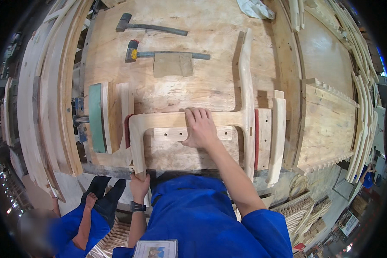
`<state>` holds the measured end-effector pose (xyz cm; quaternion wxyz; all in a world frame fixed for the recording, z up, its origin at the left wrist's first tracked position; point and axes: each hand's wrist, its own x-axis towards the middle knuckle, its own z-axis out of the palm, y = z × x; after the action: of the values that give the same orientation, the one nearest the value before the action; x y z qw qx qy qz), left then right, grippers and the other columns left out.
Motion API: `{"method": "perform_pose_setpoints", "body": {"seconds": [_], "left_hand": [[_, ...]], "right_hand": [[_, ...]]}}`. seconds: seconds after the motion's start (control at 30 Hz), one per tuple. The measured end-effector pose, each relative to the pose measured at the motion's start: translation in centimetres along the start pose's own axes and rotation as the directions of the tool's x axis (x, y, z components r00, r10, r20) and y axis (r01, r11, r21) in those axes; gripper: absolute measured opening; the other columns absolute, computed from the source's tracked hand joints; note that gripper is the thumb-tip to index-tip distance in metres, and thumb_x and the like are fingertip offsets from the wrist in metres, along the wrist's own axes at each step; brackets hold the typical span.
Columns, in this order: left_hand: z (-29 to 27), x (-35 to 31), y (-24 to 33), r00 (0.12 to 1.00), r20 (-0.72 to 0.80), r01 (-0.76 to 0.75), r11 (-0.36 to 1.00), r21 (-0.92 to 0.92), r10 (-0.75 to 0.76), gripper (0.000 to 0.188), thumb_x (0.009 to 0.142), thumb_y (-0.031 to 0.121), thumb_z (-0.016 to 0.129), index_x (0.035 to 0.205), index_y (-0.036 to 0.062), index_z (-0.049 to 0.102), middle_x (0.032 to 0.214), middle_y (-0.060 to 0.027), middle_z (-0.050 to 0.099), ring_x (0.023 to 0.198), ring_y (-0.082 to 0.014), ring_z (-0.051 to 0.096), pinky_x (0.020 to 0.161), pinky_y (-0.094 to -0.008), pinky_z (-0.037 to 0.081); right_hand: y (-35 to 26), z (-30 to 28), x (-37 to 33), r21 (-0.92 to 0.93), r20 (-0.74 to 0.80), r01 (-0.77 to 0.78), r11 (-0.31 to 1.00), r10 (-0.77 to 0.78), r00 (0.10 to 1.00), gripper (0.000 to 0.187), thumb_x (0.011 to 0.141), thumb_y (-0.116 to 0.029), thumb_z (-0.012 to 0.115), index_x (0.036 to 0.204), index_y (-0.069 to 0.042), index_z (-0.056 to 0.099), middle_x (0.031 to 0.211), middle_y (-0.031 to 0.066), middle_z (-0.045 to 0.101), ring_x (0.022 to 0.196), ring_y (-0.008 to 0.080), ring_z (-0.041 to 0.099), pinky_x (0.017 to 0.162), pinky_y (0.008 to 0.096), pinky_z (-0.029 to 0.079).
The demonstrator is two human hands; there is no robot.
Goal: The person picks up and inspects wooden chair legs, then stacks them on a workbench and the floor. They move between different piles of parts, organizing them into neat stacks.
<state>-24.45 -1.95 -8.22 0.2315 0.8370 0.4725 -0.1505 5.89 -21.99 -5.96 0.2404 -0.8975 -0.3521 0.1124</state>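
Observation:
A pale wooden chair side frame (246, 81) lies across the bench, with a short leg at left, a long curved leg at right and a rail between them. My right hand (201, 130) is closed over the middle of the rail, fingers across its far edge and thumb on the near side. Close to the bench's front edge, my left hand (139, 187) wraps round the lower end of the short leg. The frame sits between a red pad (127, 131) on the left and another red pad (256, 139) on the right.
Two mallets (124, 23) lie at the far side, one under a brown pad (173, 64). A green-faced block (97, 118) stands at left, a loose wooden piece (277, 137) at right. Another person in blue (84, 223) is at lower left. Wooden parts flank the bench.

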Motion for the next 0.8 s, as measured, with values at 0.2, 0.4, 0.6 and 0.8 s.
{"method": "perform_pose_setpoints", "body": {"seconds": [0.2, 0.4, 0.6, 0.8], "left_hand": [[0.1, -0.2, 0.3, 0.994, 0.1, 0.06, 0.997, -0.05, -0.055, 0.067, 0.076, 0.043, 0.072, 0.118, -0.005, 0.05, 0.09, -0.0312, 0.066, 0.087, -0.0481, 0.065, 0.072, -0.0508, 0.054], [-1.4, -0.2, 2.8, 0.96, 0.165, 0.233, 0.972, -0.035, -0.225, 0.056, 0.078, 0.039, 0.071, 0.11, -0.0036, 0.052, 0.091, -0.0291, 0.066, 0.088, -0.0477, 0.065, 0.075, -0.0511, 0.053], [-1.7, 0.9, 3.7, 0.928, 0.247, 0.316, 0.941, -0.124, -0.279, 0.05, 0.078, 0.032, 0.072, 0.109, -0.0037, 0.054, 0.095, -0.029, 0.066, 0.091, -0.0455, 0.065, 0.077, -0.0477, 0.052], [-1.4, 1.1, 3.3, 0.935, 0.237, 0.309, 0.935, -0.177, -0.264, 0.051, 0.076, 0.027, 0.073, 0.111, -0.005, 0.055, 0.095, -0.0276, 0.066, 0.091, -0.0437, 0.066, 0.078, -0.0455, 0.053]], "right_hand": [[0.3, 0.7, 0.0, 0.017, 0.052, -0.088, 0.996, 0.087, 0.995, 0.102, 0.046, -0.033, 0.086, 0.134, -0.003, 0.045, 0.122, 0.0172, 0.052, 0.116, 0.0355, 0.048, 0.104, 0.0512, 0.035], [-0.4, 0.7, 1.5, -0.041, 0.066, -0.075, 0.996, 0.078, 0.995, 0.099, 0.041, -0.031, 0.086, 0.129, -0.005, 0.048, 0.117, 0.016, 0.051, 0.11, 0.0371, 0.048, 0.097, 0.0489, 0.037], [0.0, 1.3, 1.6, -0.073, 0.091, -0.1, 0.992, 0.107, 0.99, 0.099, 0.04, -0.036, 0.087, 0.126, -0.004, 0.05, 0.121, 0.0165, 0.051, 0.115, 0.0349, 0.049, 0.099, 0.0497, 0.035], [0.2, 1.6, 2.2, -0.074, 0.09, -0.093, 0.993, 0.099, 0.991, 0.096, 0.042, -0.039, 0.087, 0.124, -0.004, 0.05, 0.12, 0.0162, 0.052, 0.113, 0.0341, 0.051, 0.097, 0.0504, 0.036]]}}
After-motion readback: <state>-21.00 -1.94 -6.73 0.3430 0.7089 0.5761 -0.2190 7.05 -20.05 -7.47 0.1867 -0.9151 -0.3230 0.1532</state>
